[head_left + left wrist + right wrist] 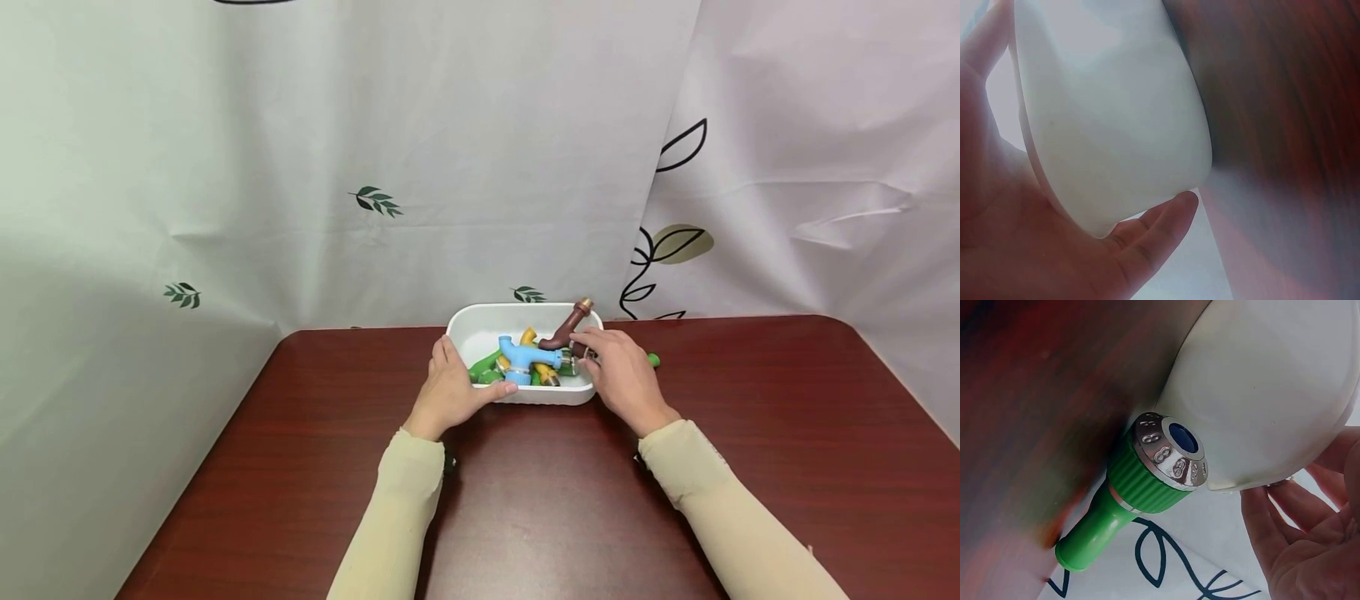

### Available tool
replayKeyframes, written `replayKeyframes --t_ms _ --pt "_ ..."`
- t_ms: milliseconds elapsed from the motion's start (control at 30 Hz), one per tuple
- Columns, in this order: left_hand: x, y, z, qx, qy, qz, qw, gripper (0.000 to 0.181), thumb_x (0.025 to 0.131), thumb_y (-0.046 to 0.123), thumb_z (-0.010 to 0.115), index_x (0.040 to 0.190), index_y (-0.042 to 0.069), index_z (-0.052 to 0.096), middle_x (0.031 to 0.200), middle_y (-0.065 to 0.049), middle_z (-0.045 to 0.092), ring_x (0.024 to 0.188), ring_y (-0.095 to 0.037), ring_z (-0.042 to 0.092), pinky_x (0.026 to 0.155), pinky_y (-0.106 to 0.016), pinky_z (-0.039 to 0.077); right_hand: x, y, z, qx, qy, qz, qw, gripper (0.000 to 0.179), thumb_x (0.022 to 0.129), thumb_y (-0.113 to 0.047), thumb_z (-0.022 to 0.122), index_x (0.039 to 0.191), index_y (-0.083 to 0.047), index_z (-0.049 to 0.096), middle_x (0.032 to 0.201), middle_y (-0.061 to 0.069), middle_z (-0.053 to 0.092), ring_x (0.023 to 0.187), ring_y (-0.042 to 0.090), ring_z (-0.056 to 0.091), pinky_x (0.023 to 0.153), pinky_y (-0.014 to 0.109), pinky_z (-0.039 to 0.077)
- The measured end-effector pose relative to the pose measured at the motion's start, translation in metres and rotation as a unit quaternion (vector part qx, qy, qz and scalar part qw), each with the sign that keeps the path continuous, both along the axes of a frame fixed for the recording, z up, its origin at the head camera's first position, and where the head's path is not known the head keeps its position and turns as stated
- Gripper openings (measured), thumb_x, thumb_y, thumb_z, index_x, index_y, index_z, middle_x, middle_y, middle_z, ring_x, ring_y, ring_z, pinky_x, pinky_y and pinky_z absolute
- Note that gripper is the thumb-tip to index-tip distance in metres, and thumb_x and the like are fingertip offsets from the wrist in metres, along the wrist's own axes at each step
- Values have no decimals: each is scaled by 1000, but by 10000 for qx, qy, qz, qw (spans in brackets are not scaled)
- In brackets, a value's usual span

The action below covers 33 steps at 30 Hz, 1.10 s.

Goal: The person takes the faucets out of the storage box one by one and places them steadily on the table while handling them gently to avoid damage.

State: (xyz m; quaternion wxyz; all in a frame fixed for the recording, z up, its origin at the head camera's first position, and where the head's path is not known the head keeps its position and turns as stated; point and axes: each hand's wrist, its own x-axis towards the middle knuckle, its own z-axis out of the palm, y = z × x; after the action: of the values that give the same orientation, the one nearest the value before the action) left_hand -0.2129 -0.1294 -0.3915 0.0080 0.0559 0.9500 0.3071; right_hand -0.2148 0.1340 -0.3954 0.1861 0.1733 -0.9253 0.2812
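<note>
Reddish wood tabletop (525, 517) is supporting the white basin (551, 396) your left hand (447, 387) is gripping, your right hand (628, 377) is pinching the brown tap (564, 332) inside, and only the right-wrist view is revealing the green fitting (1144, 484)'s metal collar (1162, 454).

Tub (543, 397), white; within: blue tap (527, 356); brown tap (567, 329), two o'clock; green tap (485, 365) (seemingly), eight o'clock. Table (547, 500), red-brown. Backdrop (487, 125), leaf-printed.
</note>
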Motion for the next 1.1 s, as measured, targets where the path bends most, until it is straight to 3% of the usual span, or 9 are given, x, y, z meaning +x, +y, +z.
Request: replayKeyframes --t_ms 333,800,1100 --pt "-2 1 1 -160 -27 40 9999 136 75 61 81 155 -11 -1 161 -27 8 145 -42 23 112 -48 34 0 2 3 -345 28 55 9994 39 86 3 75 125 -3 70 127 17 67 121 38 57 100 53 44" --pt "-2 1 -1 -150 -62 38 9999 136 75 62 80 155 -11 -1 162 -26 6 146 -41 21 112 -48 34 4 3 8 -625 247 -80 9977 40 85 -1 79 124 -4 71 126 17 67 118 38 59 96 55 47" --pt "-2 0 -2 -150 -23 16 9999 136 75 63 80 155 -12 -1 162 -26 7 145 -42 23 111 -48 36 2 5 8 -834 708 -22 9940 40 81 0 81 121 -1 72 120 18 70 111 38 62 92 53 49"
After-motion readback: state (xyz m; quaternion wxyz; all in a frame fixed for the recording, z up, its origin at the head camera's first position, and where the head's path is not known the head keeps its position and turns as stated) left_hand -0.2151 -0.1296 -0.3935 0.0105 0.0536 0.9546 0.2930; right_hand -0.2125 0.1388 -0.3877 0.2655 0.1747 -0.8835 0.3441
